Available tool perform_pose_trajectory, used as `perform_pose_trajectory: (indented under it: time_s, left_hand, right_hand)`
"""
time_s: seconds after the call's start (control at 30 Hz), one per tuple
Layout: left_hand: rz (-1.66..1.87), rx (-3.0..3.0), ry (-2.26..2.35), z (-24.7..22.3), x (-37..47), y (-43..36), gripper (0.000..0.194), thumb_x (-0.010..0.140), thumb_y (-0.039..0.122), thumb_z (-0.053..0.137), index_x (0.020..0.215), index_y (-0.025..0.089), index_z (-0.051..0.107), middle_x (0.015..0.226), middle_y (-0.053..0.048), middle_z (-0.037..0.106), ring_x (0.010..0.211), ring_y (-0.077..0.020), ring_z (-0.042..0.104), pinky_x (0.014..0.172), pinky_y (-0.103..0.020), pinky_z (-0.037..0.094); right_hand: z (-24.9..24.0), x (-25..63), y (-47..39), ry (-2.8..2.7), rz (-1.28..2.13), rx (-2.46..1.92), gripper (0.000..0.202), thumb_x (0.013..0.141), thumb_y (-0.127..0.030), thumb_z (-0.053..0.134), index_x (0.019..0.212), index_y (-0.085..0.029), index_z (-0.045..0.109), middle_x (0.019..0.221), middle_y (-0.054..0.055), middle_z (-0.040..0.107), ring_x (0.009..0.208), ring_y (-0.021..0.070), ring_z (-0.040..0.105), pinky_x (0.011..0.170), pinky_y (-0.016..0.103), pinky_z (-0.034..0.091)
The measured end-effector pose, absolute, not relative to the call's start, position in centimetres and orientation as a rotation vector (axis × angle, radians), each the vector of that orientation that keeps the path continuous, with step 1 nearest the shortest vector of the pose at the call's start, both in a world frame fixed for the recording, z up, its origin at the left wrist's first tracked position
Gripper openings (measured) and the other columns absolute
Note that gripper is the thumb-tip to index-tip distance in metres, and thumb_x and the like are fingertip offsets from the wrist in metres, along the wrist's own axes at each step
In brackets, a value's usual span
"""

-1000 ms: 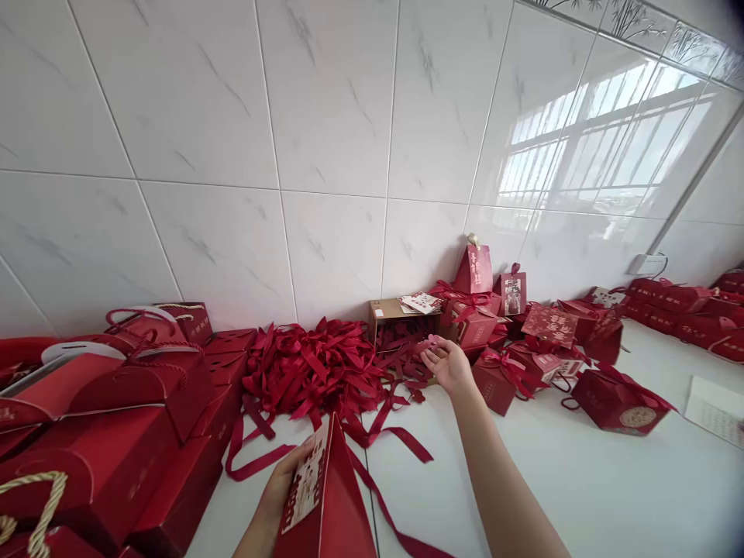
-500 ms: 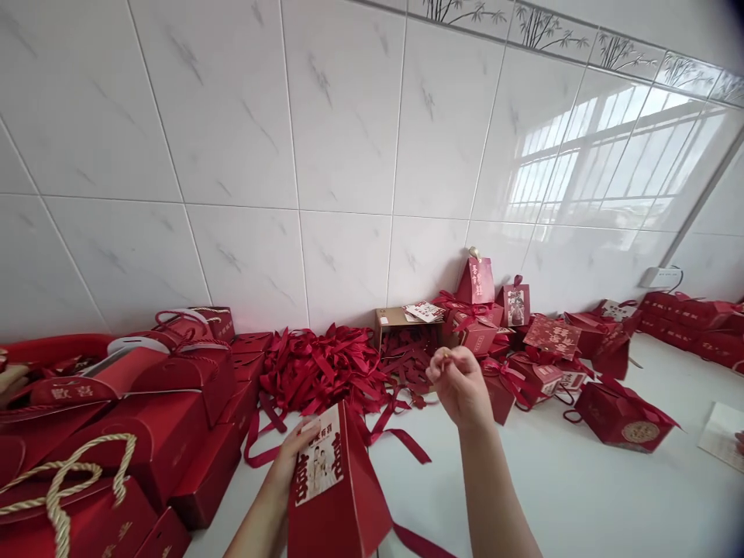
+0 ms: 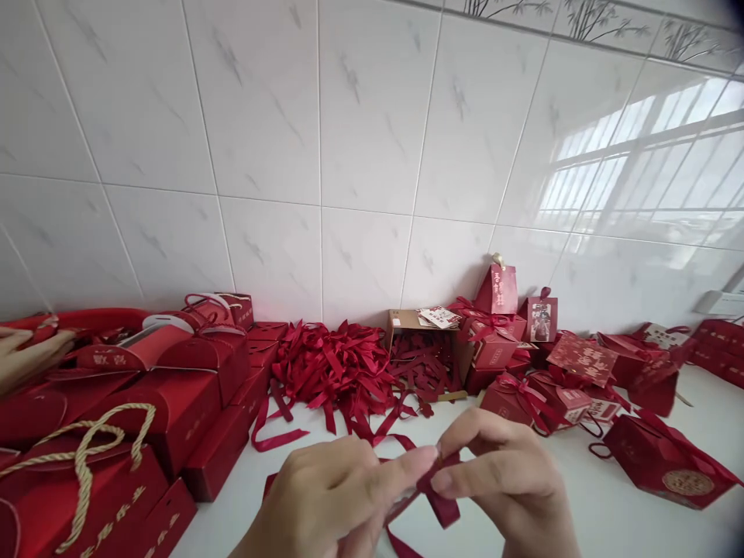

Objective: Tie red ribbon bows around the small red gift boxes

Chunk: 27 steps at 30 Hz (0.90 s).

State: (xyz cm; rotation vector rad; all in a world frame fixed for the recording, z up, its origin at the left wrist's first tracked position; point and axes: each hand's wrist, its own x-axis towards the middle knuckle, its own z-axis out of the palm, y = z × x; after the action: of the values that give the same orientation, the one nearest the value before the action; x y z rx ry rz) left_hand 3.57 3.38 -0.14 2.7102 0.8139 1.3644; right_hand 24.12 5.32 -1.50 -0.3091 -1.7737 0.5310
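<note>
Both hands meet low in the middle of the head view. My right hand (image 3: 504, 474) is closed, its thumb and fingertips pinching a dark red ribbon (image 3: 446, 508). My left hand (image 3: 340, 492) reaches in from the left with its index finger pointed at the same ribbon; its thumb side is hidden, so I cannot tell whether it grips the ribbon. Under and behind the hands is a red gift box, mostly covered by them. A loose ribbon pile (image 3: 334, 368) lies just beyond.
Stacked red gift boxes (image 3: 191, 411) with rope handles fill the left. Another person's hand (image 3: 32, 356) is by a red basin (image 3: 122, 318). A cardboard box (image 3: 401, 319) holds dark red pieces. Several finished-looking boxes (image 3: 663, 457) stand on the right, before a tiled wall (image 3: 360, 116).
My left hand has moved from the box's side up to its top. My right hand has come down to meet it, pinching ribbon. The view has turned left, and another person's hand appears there.
</note>
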Motion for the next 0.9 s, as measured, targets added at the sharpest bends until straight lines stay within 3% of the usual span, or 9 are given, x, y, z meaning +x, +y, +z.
perform_pose_trajectory:
  time_s: [0.2, 0.37, 0.67, 0.9]
  left_hand:
    - [1.251, 2.685, 0.788, -0.8, 4.1, 4.4, 0.049, 0.085, 0.004, 0.048, 0.129, 0.024, 0.052, 0.064, 0.002, 0.057, 0.055, -0.0102, 0.052, 0.051, -0.019, 0.044]
    - [1.31, 2.596, 0.769, -1.0, 3.9, 4.8, 0.055, 0.084, 0.006, 0.052, 0.134, 0.028, 0.046, 0.076, 0.0, 0.064, 0.065, -0.0107, 0.058, 0.063, -0.02, 0.049]
    - [1.226, 2.569, 0.809, -1.0, 4.4, 4.9, 0.058, 0.083, 0.005, 0.049, 0.133, 0.033, 0.047, 0.075, 0.001, 0.065, 0.064, -0.0108, 0.06, 0.061, -0.019, 0.05]
    - [1.234, 2.509, 0.903, -1.0, 3.4, 4.5, 0.061, 0.079, 0.007, 0.057, 0.131, 0.037, 0.044, 0.102, 0.002, 0.07, 0.086, -0.012, 0.066, 0.08, -0.018, 0.051]
  right_hand:
    - [-1.6, 23.8, 6.3, -1.818, 0.511, -0.327, 0.036, 0.084, -0.003, 0.056, 0.101, -0.03, 0.073, 0.08, 0.004, 0.062, 0.063, 0.0105, 0.062, 0.052, 0.021, 0.049]
    - [-1.7, 23.7, 6.9, -1.742, 0.58, -0.244, 0.033, 0.084, -0.007, 0.059, 0.101, -0.031, 0.073, 0.079, 0.003, 0.063, 0.06, 0.0095, 0.06, 0.049, 0.019, 0.048]
    - [-1.8, 23.5, 6.7, -1.735, 0.672, -0.234, 0.032, 0.085, -0.009, 0.059, 0.102, -0.032, 0.073, 0.078, 0.003, 0.063, 0.058, 0.0096, 0.062, 0.05, 0.02, 0.051]
    - [-2.0, 23.6, 7.1, -1.798, 0.656, -0.258, 0.034, 0.084, -0.007, 0.059, 0.1, -0.033, 0.073, 0.076, 0.003, 0.061, 0.064, 0.0116, 0.061, 0.054, 0.022, 0.049]
